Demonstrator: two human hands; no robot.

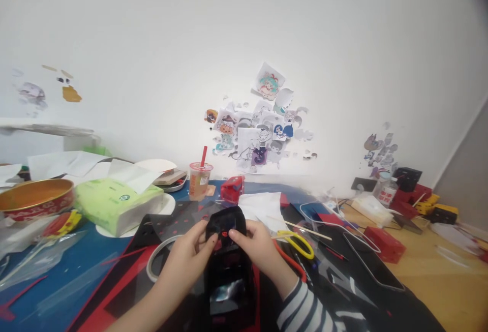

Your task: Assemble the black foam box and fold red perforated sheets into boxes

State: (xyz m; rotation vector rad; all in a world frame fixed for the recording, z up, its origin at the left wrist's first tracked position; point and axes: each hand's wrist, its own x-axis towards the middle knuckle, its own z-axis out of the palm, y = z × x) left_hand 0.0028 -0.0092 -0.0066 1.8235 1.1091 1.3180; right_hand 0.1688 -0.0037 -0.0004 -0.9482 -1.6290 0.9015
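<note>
We hold a black box [229, 271] in both hands over the middle of the table [438, 281]. Its long axis runs straight away from us, with the near end low in the picture by our chest and the rounded far end up between our fingers. The left hand [188, 255] clasps the left side of that far end and the right hand [259, 248] clasps the right side. Both are closed on the box. The two thumbs come together on its upper face beside a small red patch [224, 234]. Neither hand is nearer, as they sit level across from each other with the box between them. A tape roll [156, 263] lies just left of the left wrist, and yellow scissors [299, 243] lie near the right hand. A tissue pack [118, 205] and a cup [199, 179] stand farther back, well apart from the box.
</note>
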